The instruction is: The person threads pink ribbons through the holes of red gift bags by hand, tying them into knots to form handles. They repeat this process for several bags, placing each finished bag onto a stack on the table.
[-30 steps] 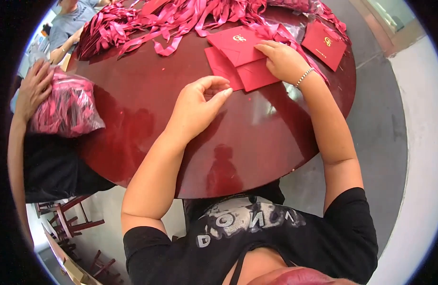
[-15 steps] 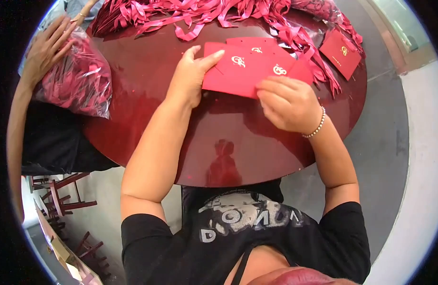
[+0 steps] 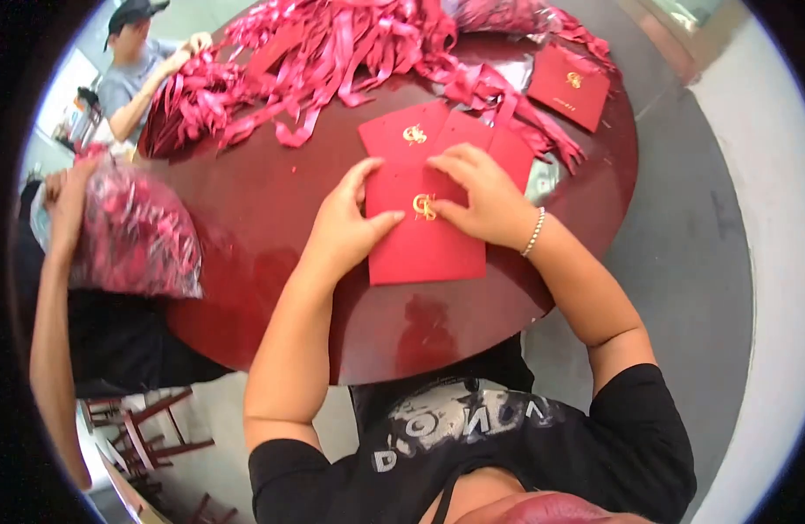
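Note:
A flat red paper bag [image 3: 427, 253] with a gold logo lies in front of me, over part of the other red bags. My left hand [image 3: 354, 214] is at its left edge, thumb over the front and fingers curled by the side. From the right, my right hand [image 3: 485, 196], with a beaded bracelet at the wrist, grips it with the thumb by the logo and fingers bent near the upper part. Behind it, more flat red bags [image 3: 402, 131] are fanned out, one showing a gold logo.
Loose red ribbons [image 3: 350, 52] heap across the far side of the round table [image 3: 271, 210]. Another red bag [image 3: 570, 87] lies at the right. At left, a person's hand [image 3: 66, 201] touches a plastic bag of ribbons [image 3: 145, 236]. Another person [image 3: 136, 65] handles ribbons beyond.
The red bag in front has come down nearer to me and now stands lengthwise. My right hand has moved up and left onto it. The view has shifted, bringing the far person into sight.

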`<state>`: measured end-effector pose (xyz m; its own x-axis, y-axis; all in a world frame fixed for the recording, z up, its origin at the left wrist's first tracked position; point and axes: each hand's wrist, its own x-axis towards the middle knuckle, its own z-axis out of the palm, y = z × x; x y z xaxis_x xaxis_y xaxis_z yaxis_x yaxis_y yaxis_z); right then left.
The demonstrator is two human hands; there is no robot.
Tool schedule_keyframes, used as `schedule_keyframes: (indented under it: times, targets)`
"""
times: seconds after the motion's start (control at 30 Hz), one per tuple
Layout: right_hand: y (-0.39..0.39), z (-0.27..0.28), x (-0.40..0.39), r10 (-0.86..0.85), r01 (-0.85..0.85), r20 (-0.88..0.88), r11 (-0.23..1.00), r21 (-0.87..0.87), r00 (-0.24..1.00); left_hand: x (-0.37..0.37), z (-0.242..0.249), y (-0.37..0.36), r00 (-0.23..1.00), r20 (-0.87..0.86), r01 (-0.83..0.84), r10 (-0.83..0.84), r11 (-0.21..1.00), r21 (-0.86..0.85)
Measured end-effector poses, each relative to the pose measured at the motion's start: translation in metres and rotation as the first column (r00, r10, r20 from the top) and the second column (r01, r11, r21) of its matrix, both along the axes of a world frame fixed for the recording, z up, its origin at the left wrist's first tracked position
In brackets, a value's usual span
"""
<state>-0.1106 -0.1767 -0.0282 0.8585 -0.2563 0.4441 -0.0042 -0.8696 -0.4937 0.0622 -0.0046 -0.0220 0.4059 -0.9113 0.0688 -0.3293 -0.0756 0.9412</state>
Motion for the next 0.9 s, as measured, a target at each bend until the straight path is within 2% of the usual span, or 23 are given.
schedule_keyframes:
  times: [0.07,0.2,0.23,0.33,0.37,0.47,0.5,0.6,0.63,0.73,0.87,0.9]
  targets:
    - [0.005,-0.007,0.004,-0.023,0.026,0.093,0.999,-0.031,0.995,-0.001,-0.004,0.000,0.999,-0.046,0.001,-0.001,1.000,0.013]
    - [0.006,-0.004,0.001,-0.008,0.009,0.021,0.999,-0.048,1.000,-0.009,-0.004,-0.002,1.000,-0.027,0.002,-0.002,1.000,0.004]
    - [0.008,-0.005,0.003,-0.007,0.010,0.090,0.999,-0.037,0.996,-0.009,-0.005,-0.001,0.999,0.036,-0.004,0.003,1.000,0.027]
    - [0.008,0.001,0.002,0.016,-0.016,-0.001,0.999,0.050,1.000,-0.015,0.003,-0.002,0.974,0.226,-0.037,0.015,0.995,0.097]
    - [0.011,0.004,0.001,0.002,-0.001,-0.012,0.997,0.083,1.000,-0.021,0.010,0.001,0.948,0.312,-0.095,0.062,0.991,0.092]
    - [0.009,0.001,0.002,0.053,-0.052,-0.022,0.998,0.039,0.998,-0.025,0.015,0.003,0.713,0.681,-0.060,0.170,0.981,-0.182]
    - [0.009,0.000,0.002,0.073,-0.071,-0.037,0.996,0.048,0.997,-0.031,0.025,0.003,0.729,0.661,-0.047,0.177,0.977,-0.209]
    - [0.006,-0.004,0.001,0.129,-0.124,-0.073,0.990,0.071,0.989,-0.027,0.023,0.001,0.686,0.725,0.102,0.057,0.979,-0.174]
    - [0.005,-0.007,0.001,0.149,-0.145,-0.078,0.988,0.061,0.986,-0.028,0.023,0.000,0.712,0.701,0.118,0.031,0.980,-0.163]
    - [0.004,-0.008,0.000,0.172,-0.168,-0.068,0.984,0.061,0.983,-0.022,0.015,0.001,0.725,0.687,0.084,-0.038,0.996,-0.034]
    - [0.002,-0.005,-0.001,0.177,-0.174,-0.053,0.983,0.060,0.983,-0.012,0.015,0.001,0.859,0.501,0.050,-0.103,0.992,0.117]
    - [0.001,-0.004,0.000,0.175,-0.170,-0.050,0.982,0.077,0.983,-0.011,0.013,0.000,0.877,0.472,0.048,-0.083,0.995,0.087]
